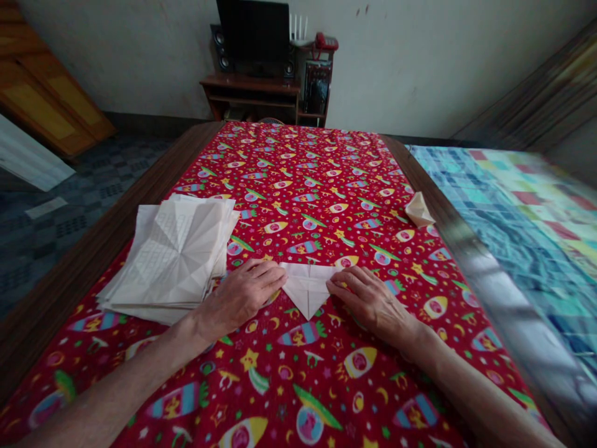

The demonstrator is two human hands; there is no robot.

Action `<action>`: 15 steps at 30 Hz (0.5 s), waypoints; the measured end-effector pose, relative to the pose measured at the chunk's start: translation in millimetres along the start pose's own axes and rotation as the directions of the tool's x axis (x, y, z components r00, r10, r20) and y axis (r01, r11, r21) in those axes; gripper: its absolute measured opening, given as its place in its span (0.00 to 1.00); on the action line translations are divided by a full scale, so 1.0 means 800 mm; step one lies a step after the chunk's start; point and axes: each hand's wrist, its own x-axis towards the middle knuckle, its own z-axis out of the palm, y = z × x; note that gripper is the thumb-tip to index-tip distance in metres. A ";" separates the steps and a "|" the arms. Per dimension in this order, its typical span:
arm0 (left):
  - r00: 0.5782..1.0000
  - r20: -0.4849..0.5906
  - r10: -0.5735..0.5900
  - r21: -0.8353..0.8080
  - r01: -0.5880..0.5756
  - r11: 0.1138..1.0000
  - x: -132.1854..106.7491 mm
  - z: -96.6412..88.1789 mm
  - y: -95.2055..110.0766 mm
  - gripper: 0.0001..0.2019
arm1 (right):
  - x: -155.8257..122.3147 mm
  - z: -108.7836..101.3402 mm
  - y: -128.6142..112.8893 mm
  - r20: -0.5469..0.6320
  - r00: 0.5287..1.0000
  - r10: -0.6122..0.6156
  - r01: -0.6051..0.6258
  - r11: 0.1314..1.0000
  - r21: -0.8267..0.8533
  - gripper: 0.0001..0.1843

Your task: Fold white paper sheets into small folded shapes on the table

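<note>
Folded paper (308, 291) lies on red cloth (321, 379), tip toward the person. Left hand (245, 289) at its left corner, right hand (373, 305) at its right, presumably steadying it evenly; fingers together, cannot tell if pinching. Paper stack (180, 255) left of it, probably for reach; paper shape (420, 211) farther off, right, apparently set aside.

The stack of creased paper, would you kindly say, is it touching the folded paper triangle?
Apart: the head view shows the left hand and red patterned tablecloth between the stack of creased paper and the folded paper triangle.
</note>
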 end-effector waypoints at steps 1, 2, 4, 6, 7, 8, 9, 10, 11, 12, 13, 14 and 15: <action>1.000 -0.016 -0.011 -0.016 0.011 1.000 -0.001 0.000 0.003 0.18 | -0.001 0.001 0.000 -0.002 1.000 0.001 -0.001 1.000 0.005 0.16; 1.000 -0.023 -0.021 -0.038 0.020 0.999 -0.001 0.000 0.006 0.19 | -0.002 0.001 -0.001 -0.002 1.000 -0.001 0.001 1.000 0.003 0.17; 1.000 -0.016 -0.025 -0.093 0.024 0.995 0.002 0.000 0.015 0.22 | -0.004 0.003 -0.004 -0.009 1.000 -0.012 0.011 1.000 -0.026 0.18; 0.999 0.035 -0.013 -0.157 0.018 0.987 0.009 0.000 0.026 0.23 | -0.004 0.005 -0.010 -0.023 0.999 -0.022 0.020 0.997 -0.069 0.20; 0.998 0.069 -0.003 -0.187 0.016 0.982 0.013 0.000 0.031 0.23 | -0.004 0.006 -0.014 -0.025 0.999 -0.021 0.019 0.996 -0.082 0.21; 0.995 0.096 -0.005 -0.207 0.025 0.978 0.016 0.002 0.036 0.23 | -0.003 0.006 -0.018 -0.021 1.000 -0.016 0.014 0.996 -0.085 0.22; 0.993 0.114 -0.013 -0.221 0.038 0.975 0.019 0.003 0.040 0.24 | -0.001 0.006 -0.022 -0.009 1.000 -0.008 0.007 0.997 -0.077 0.22; 0.991 0.130 -0.023 -0.227 0.052 0.972 0.021 0.005 0.043 0.25 | 0.000 0.006 -0.026 0.014 1.000 0.002 -0.001 0.998 -0.062 0.22; 0.990 0.137 -0.032 -0.230 0.064 0.971 0.022 0.007 0.046 0.27 | 0.000 0.006 -0.030 0.044 0.999 0.012 -0.010 0.999 -0.046 0.24; 0.989 0.139 -0.038 -0.230 0.070 0.971 0.021 0.009 0.048 0.28 | 0.000 0.006 -0.032 0.074 0.997 0.022 -0.019 0.999 -0.033 0.26; 0.989 0.142 -0.041 -0.230 0.073 0.971 0.020 0.010 0.048 0.28 | -0.001 0.006 -0.034 0.103 0.994 0.029 -0.027 0.999 -0.025 0.29; 0.989 0.144 -0.047 -0.226 0.079 0.971 0.018 0.011 0.048 0.27 | -0.002 0.007 -0.034 0.126 0.991 0.034 -0.031 0.999 -0.022 0.31; 0.988 0.145 -0.054 -0.222 0.086 0.971 0.015 0.011 0.048 0.26 | -0.005 0.007 -0.034 0.141 0.989 0.037 -0.034 0.999 -0.023 0.31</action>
